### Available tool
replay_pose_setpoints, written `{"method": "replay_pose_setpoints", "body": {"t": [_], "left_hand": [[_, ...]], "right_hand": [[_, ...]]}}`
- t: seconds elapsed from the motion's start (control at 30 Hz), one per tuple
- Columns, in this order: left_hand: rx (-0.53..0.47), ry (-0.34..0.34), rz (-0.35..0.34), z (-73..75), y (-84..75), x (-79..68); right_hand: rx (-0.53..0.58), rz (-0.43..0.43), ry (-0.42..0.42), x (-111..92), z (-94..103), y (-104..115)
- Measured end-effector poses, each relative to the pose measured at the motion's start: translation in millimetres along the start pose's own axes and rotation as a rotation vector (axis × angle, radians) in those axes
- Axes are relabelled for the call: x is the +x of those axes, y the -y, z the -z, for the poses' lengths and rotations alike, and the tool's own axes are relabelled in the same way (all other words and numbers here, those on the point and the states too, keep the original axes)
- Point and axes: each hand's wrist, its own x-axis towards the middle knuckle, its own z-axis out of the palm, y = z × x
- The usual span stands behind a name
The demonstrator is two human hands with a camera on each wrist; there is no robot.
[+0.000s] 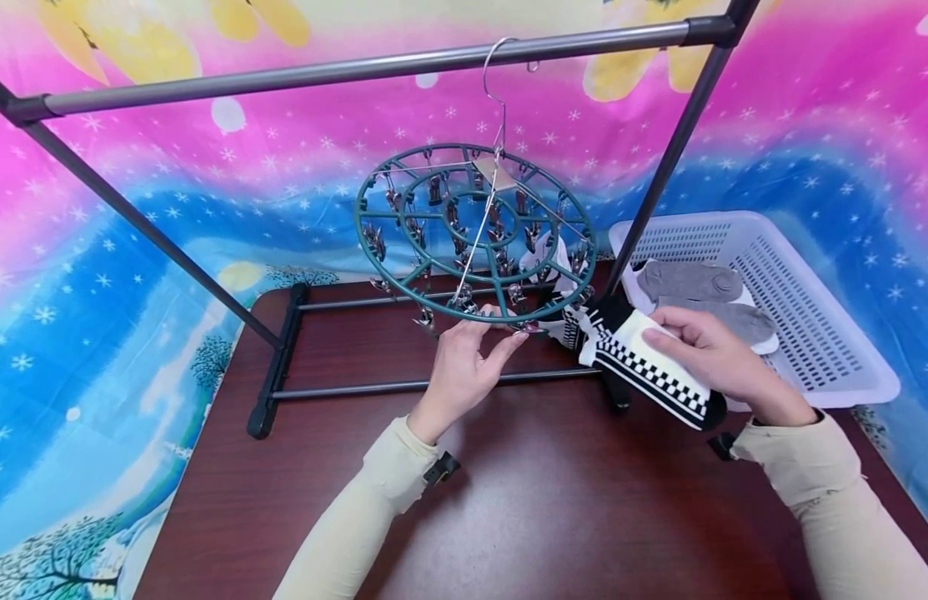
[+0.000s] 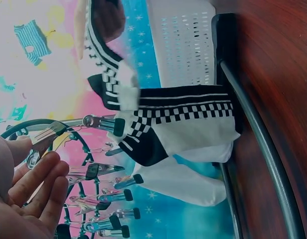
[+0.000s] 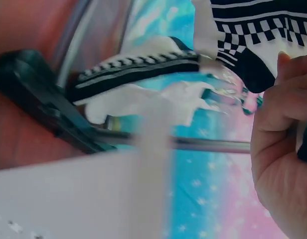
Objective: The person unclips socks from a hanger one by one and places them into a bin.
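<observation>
A round green clip hanger [image 1: 501, 287] hangs by its wire hook, with several metal clips dangling from it. At its near rim, my left hand [image 1: 464, 367] pinches a clip [image 2: 46, 137] between thumb and fingers. My right hand [image 1: 707, 358] grips a white sock [image 1: 647, 358] with black stripes and a checkered band, its cuff end pointing toward the hanger. A similar checkered sock [image 2: 191, 119] hangs from a clip on the hanger's right side, and a plain white sock [image 2: 178, 184] hangs behind it. The right palm is partly hidden in the right wrist view.
The hanger's hook sits on the top bar [image 1: 283, 79] of a dark metal rack. A white perforated basket [image 1: 872, 387] stands at the right, with grey-and-white socks [image 1: 689, 282] inside. The brown table [image 1: 524, 517] lies beneath; a colourful cloth [image 1: 133, 175] covers the background.
</observation>
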Motion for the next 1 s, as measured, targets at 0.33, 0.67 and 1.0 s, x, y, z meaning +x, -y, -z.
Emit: {"method": "replay_pose_setpoints", "body": {"t": [0.33, 0.67, 1.0], "left_hand": [[-0.015, 0.004, 0.014, 0.0, -0.7, -0.2], [-0.001, 0.017, 0.029, 0.9, -1.8, -1.4], [-0.016, 0.031, 0.032, 1.5, -1.9, -1.2]], "right_hand": [[0.132, 0.0, -0.148, -8, 41.6, 7], [0.155, -0.293, -0.361, 34, 85.3, -22], [0.01, -0.427, -0.321, 72, 103.3, -72]]}}
